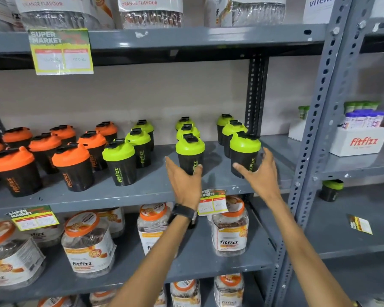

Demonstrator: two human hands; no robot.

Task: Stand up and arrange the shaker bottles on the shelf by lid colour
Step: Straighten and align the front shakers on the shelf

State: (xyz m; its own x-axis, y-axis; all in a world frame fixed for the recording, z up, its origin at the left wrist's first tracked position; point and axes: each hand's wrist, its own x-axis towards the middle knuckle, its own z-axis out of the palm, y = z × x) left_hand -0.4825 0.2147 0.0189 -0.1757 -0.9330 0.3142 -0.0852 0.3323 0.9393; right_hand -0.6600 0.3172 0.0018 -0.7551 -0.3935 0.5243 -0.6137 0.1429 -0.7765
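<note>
Head view: a grey metal shelf [142, 191] holds many black shaker bottles, and all of them stand up. The ones with orange lids [72, 166] are in a bunch on the left side. The ones with green lids fill the middle and the right side, in short rows that go from front to back. One green-lid row starts with a front bottle [119, 161] just beside the orange bunch.

Two bare arms reach up to the shelf. The left hand [184, 180] has a dark watch [183, 212] on its wrist. Its grip is spread, with the fingers [172, 165] open. The thumb touches the low part of the front middle bottle [190, 152], but the hand does not wrap around it.

The right hand [261, 171] has its grip spread too. It curves around the front right bottle [245, 152]. The thumb is in front of the bottle's low part and the other fingers are at its right side. I cannot tell if they press on it.

A price tag [213, 202] hangs from the shelf edge between the two wrists. Below, jars [88, 244] with orange lids sit on the next shelf down. One more green-lid bottle [331, 190] stands alone on the rack to the right.
</note>
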